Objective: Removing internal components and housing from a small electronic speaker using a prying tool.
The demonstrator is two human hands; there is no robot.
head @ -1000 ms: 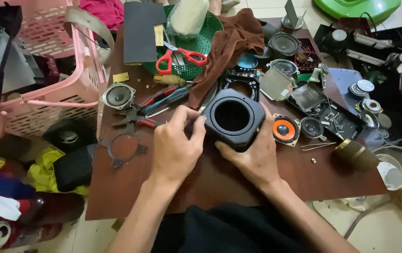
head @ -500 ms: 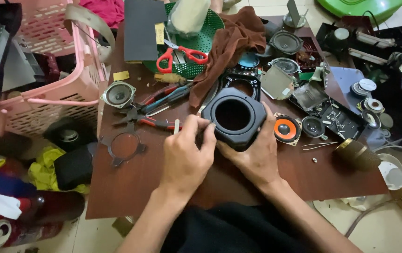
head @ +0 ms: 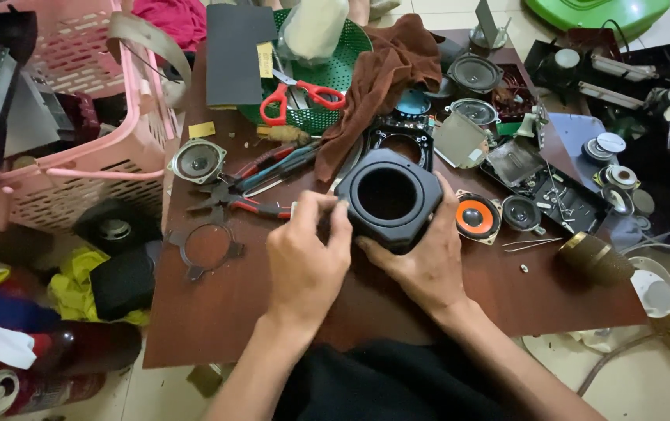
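Observation:
A black, rounded-square speaker housing (head: 389,199) with a round hole in its top sits tilted on the dark brown table (head: 218,312). My right hand (head: 421,269) grips it from below and on its right side. My left hand (head: 308,261) is at the housing's left edge, with thumb and fingers pinched on a thin small tool (head: 296,209) whose pale end sticks out to the left. What kind of tool it is cannot be made out.
Red-handled pliers (head: 233,204), a black ring bracket (head: 206,248) and a small grey speaker (head: 198,160) lie to the left. An orange-coned speaker (head: 475,217) and several loose speaker parts lie to the right. Behind are a green perforated bowl (head: 343,66), red scissors (head: 304,97), a brown cloth (head: 389,78) and a pink basket (head: 77,117).
My left hand lifted off the housing's left edge, drew back a little to the left and pinched its fingers on the small tool. My right hand and the housing stayed put.

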